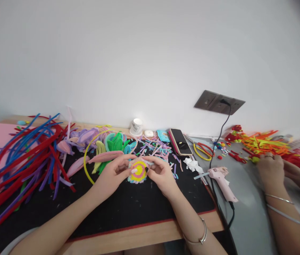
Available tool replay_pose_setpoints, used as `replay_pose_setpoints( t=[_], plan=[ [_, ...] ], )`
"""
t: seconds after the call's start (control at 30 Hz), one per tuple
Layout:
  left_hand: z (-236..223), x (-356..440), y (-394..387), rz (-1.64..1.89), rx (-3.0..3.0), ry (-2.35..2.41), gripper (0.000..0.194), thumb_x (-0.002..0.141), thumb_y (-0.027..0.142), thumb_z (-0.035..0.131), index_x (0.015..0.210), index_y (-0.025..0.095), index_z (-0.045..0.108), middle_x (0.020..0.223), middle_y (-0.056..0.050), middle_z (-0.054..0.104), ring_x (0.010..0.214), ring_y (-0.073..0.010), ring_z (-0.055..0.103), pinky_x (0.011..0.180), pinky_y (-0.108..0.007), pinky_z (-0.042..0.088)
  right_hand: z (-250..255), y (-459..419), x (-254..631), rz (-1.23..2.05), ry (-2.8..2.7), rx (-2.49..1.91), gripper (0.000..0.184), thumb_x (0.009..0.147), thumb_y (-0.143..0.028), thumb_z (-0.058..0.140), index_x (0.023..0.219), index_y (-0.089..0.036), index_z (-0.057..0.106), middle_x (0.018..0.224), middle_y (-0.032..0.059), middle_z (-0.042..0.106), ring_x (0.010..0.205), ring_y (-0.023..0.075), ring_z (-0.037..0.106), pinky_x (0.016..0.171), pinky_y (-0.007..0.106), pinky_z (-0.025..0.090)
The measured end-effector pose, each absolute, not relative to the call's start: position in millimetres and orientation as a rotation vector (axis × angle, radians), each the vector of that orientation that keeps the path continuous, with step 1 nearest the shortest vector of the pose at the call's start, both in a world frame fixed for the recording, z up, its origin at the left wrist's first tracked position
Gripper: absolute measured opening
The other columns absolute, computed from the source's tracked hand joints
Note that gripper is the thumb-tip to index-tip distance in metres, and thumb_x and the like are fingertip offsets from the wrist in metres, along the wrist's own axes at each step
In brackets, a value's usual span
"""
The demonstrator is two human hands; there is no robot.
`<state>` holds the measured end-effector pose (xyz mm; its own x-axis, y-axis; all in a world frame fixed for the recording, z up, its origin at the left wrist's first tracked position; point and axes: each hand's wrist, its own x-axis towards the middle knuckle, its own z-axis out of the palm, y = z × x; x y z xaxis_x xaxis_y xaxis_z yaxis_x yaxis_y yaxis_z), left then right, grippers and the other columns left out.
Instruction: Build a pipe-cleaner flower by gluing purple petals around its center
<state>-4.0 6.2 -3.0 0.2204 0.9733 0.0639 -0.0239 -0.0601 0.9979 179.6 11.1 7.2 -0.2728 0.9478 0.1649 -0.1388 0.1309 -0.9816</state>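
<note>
Between both hands is a round pipe-cleaner disc (139, 171), with yellow and pink rings inside a pale blue and pink fringe. My left hand (116, 170) pinches its left edge, thumb on the front face. On the opposite edge my right hand (161, 174) grips it the same way. The disc is held just above a black mat (128, 209). Short cut pieces of pastel pipe cleaner (155, 147) lie scattered behind it. Left of the disc are a green pipe-cleaner flower (116, 142), pink petal shapes and a yellow hoop (85, 161).
Red, blue and purple pipe cleaners (33, 156) are heaped at left. A paper cup (137, 126), a phone (180, 141), scissors (203, 151) and crumpled tissue (193, 165) stand or lie behind. A corded glue gun (222, 182) lies at right. A co-worker's hands (271, 170) work beyond it.
</note>
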Motion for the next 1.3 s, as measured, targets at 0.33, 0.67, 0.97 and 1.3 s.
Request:
replay_pose_setpoints(
  t=[0.33, 0.67, 0.97, 1.3],
  plan=[
    [0, -3, 3, 1.057, 1.457, 1.046, 0.029, 0.078, 0.030, 0.062, 0.105, 0.020, 0.064, 0.102, -0.006, 0.070, 0.088, -0.0221, 0.067, 0.077, -0.032, 0.053, 3, 11, 178, 1.315, -1.427, -0.910, 0.031, 0.065, -0.013, 0.064, 0.095, -0.020, 0.071, 0.089, 0.0031, 0.070, 0.076, 0.0157, 0.065, 0.066, 0.026, 0.052],
    [2, -3, 4, 1.096, 1.469, 1.154, 0.026, 0.074, 0.025, 0.063, 0.100, 0.022, 0.068, 0.074, -0.001, 0.067, 0.076, -0.0218, 0.065, 0.065, -0.030, 0.053, 0, 11, 178, 1.296, -1.480, -0.949, 0.034, 0.070, -0.013, 0.061, 0.103, -0.020, 0.066, 0.091, 0.0040, 0.067, 0.073, 0.0138, 0.063, 0.065, 0.025, 0.052],
    [5, -3, 2, 1.139, 1.471, 1.182, 0.025, 0.072, 0.025, 0.063, 0.096, 0.022, 0.070, 0.074, -0.001, 0.069, 0.066, -0.0190, 0.063, 0.056, -0.027, 0.050, 0, 13, 184, 1.232, -1.496, -0.963, 0.025, 0.076, -0.016, 0.061, 0.100, -0.022, 0.067, 0.095, 0.0047, 0.064, 0.079, 0.0166, 0.063, 0.068, 0.028, 0.053],
    [8, -3, 1, 1.122, 1.485, 1.203, 0.023, 0.073, 0.026, 0.063, 0.095, 0.021, 0.071, 0.071, -0.001, 0.067, 0.069, -0.0212, 0.064, 0.061, -0.029, 0.050, 5, 15, 185, 1.150, -1.456, -1.033, 0.017, 0.076, -0.018, 0.060, 0.090, -0.021, 0.070, 0.084, 0.0027, 0.065, 0.073, 0.0144, 0.059, 0.061, 0.024, 0.047]
  ],
)
